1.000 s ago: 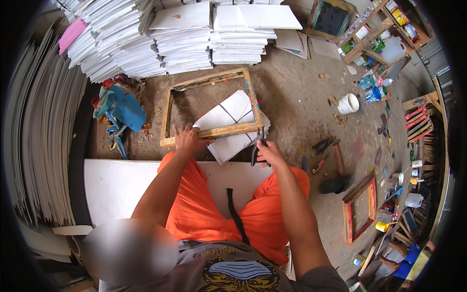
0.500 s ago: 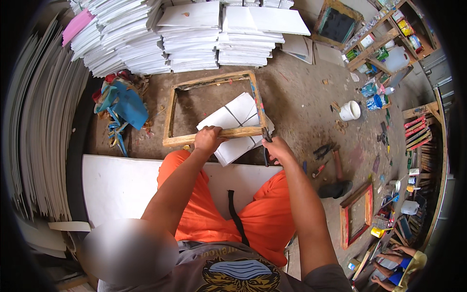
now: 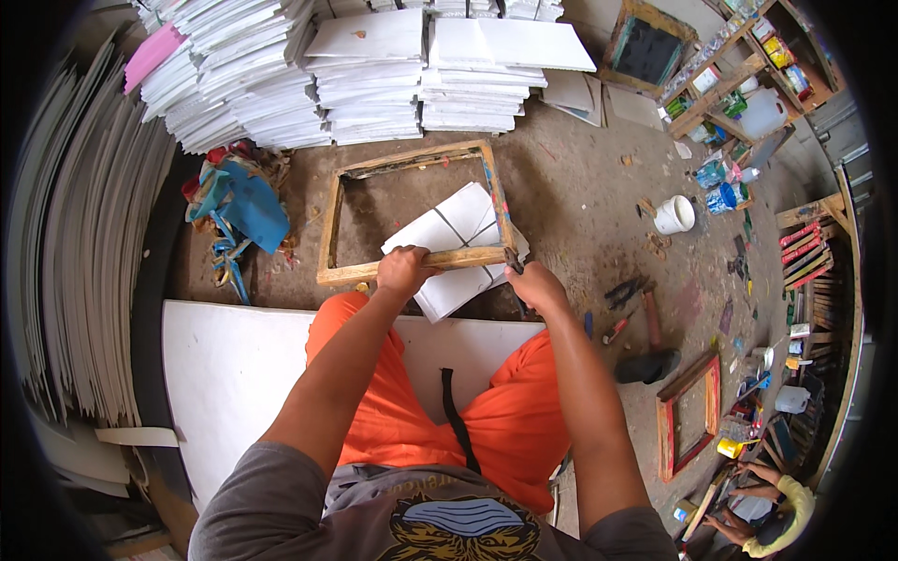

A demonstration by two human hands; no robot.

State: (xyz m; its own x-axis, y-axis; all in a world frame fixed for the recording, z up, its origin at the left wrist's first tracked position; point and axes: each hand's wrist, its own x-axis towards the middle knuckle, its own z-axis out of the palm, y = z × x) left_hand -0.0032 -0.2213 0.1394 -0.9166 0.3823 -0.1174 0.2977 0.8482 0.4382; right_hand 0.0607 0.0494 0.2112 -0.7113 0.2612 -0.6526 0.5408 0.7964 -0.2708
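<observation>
Dusty workshop floor (image 3: 580, 196) stretches out under stacks of white sheets (image 3: 374, 65) at the far side. Just beyond the orange-clad knees lies a wooden frame (image 3: 327, 224), its near bar under both hands. Left hand (image 3: 404, 271) is curled tight around that near bar. Right hand (image 3: 535, 283) is closed around a dark tool (image 3: 512, 260) at the frame's near right corner. White tiles (image 3: 449, 234) lie inside and under the frame; a white bucket (image 3: 673, 215) stands well off to the right.
</observation>
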